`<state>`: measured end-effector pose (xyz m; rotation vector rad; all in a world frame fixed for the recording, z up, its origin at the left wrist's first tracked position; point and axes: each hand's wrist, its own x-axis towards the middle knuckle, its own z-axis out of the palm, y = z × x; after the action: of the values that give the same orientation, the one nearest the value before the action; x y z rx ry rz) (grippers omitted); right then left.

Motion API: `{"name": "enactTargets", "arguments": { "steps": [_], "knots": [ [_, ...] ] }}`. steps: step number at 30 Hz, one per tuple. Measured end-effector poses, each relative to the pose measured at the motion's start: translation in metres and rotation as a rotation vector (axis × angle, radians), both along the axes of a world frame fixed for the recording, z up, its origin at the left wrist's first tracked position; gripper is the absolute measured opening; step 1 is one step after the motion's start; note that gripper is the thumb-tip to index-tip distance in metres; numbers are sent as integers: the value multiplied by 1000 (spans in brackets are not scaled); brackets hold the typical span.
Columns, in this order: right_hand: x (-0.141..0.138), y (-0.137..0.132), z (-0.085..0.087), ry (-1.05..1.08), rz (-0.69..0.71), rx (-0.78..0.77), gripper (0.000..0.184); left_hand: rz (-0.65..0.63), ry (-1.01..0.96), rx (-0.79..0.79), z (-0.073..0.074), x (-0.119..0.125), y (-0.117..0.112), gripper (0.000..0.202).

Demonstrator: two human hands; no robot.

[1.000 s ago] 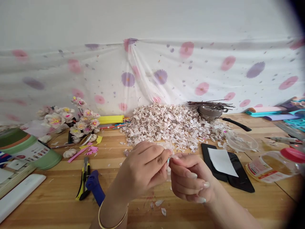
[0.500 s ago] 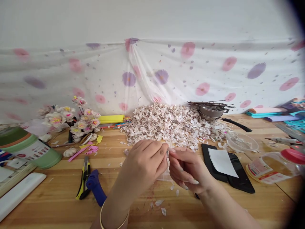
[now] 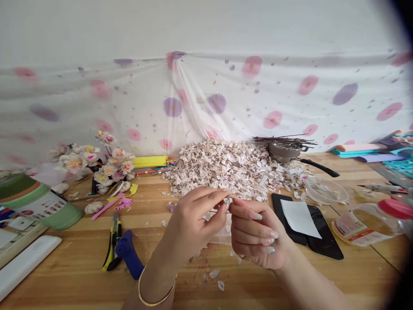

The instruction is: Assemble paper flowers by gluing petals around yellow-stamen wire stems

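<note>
My left hand pinches with thumb and fingertips at the middle of the view, a gold bangle on its wrist. Touching it fingertip to fingertip is my right hand, its fingers curled and its pale nails facing me. Whatever small thing lies between the fingertips is too little and too hidden to name. Behind the hands spreads a large heap of whitish petal-like scraps. Beneath them, a clear plastic tray is partly covered. Loose petals lie on the wooden table below.
At left are paper flowers, a green tub, a yellow box cutter and a blue tool handle. To the right stand a pan with twigs, a black case with white paper and a red-lidded jar.
My right hand has turned so that its curled fingers and nails show more. The left fingers have straightened slightly, with the thumb lower. Both hands stay together at the fingertips.
</note>
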<state>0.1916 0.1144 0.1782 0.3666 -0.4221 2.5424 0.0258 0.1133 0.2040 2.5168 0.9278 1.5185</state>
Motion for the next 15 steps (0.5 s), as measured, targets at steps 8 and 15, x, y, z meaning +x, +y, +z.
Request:
{"name": "enactTargets", "arguments": {
  "steps": [8,15],
  "knots": [
    [-7,1,-5,-104,-80,53,42,102,80,55,-1,-1,-1,16],
    [-7,0,-3,-257,-179,115,38,120,186,210,1,-3,-1,15]
  ]
}}
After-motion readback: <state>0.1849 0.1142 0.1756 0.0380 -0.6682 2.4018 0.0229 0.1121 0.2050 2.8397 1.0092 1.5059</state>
